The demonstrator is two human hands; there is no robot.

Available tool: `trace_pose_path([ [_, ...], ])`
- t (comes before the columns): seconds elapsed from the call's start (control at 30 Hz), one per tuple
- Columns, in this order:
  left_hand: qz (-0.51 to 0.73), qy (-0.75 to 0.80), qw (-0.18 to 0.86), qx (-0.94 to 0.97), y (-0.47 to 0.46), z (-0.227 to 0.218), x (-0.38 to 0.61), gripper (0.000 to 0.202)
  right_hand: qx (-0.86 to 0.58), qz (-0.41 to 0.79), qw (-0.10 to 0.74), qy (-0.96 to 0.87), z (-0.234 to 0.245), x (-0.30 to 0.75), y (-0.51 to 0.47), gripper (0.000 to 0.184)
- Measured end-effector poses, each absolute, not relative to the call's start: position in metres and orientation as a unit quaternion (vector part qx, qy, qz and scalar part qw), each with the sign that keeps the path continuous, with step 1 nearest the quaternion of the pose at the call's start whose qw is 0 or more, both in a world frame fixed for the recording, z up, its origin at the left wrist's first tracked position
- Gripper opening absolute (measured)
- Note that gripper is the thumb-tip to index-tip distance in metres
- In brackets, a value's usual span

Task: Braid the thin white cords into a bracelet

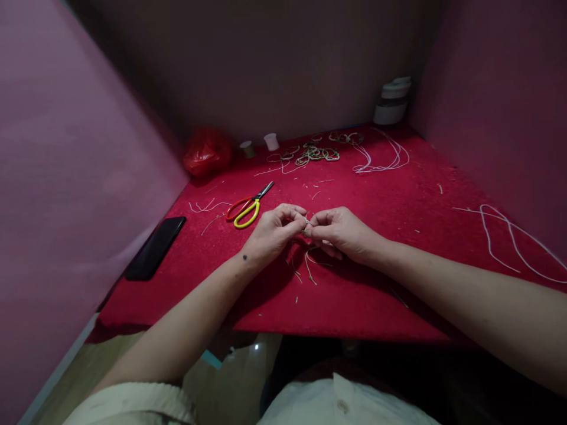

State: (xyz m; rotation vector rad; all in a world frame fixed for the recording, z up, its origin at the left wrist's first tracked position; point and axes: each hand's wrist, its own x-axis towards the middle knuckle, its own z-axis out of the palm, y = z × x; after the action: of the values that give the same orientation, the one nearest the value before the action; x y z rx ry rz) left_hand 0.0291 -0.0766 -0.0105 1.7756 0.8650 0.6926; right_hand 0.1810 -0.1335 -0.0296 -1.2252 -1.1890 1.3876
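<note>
The fingers (295, 213) of the left hand (272, 233) are curled in, thumb and forefinger pinched shut on a thin cord (306, 225). The right hand (341, 233) meets it tip to tip, its own thumb and forefinger closed on the same small piece from the other side, so both hands grip the cord where their fingertips touch. What the cord forms at that spot is too small to make out. Its loose ends (309, 265) trail down from the pinch onto the red table (398, 206), just below the hands. The cord is held slightly above the table's middle, somewhat nearer the near edge than the far one.

Short cord clippings lie scattered on the cloth around the hands. Just beyond the left hand, a pair of scissors (248, 208) with one orange and one yellow handle lies flat, blades pointing toward the far edge. A dark phone (156, 247) lies at the left edge.

Along the far edge sit a red plastic bag (207, 150) in the far left corner, a small dark spool (247, 149) and a white spool (271, 141) beside it, then a heap of looped braided cords (316, 153) and a bundle of long white strands (381, 159). A white container (393, 100) stands in the far right corner. More white strands (509, 236) curl near the right edge, well apart from the hands.
</note>
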Motion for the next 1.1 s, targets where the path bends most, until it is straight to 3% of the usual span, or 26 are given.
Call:
trace_pose_path([
  [0.1, 0.337, 0.345, 0.46, 0.746, -0.076, -0.008, 0.027, 0.008, -0.485, 0.567, 0.475, -0.467, -0.03, 0.182, -0.134, 0.018],
  [0.2, 0.363, 0.296, 0.343, 0.814, -0.079, -0.002, 0.023, 0.003, -0.481, 0.566, 0.486, -0.46, -0.031, 0.182, -0.133, 0.018],
  [0.43, 0.3, 0.25, 0.132, 0.911, -0.079, -0.004, 0.017, 0.007, -0.467, 0.573, 0.499, -0.452, -0.034, 0.184, -0.131, 0.016],
  [0.87, 0.305, 0.214, 0.129, 0.919, -0.079, -0.006, 0.017, 0.009, -0.48, 0.573, 0.506, -0.431, -0.03, 0.182, -0.133, 0.016],
  [1.1, 0.297, 0.205, 0.074, 0.93, -0.076, -0.009, 0.017, 0.011, -0.47, 0.58, 0.517, -0.418, -0.03, 0.182, -0.133, 0.015],
])
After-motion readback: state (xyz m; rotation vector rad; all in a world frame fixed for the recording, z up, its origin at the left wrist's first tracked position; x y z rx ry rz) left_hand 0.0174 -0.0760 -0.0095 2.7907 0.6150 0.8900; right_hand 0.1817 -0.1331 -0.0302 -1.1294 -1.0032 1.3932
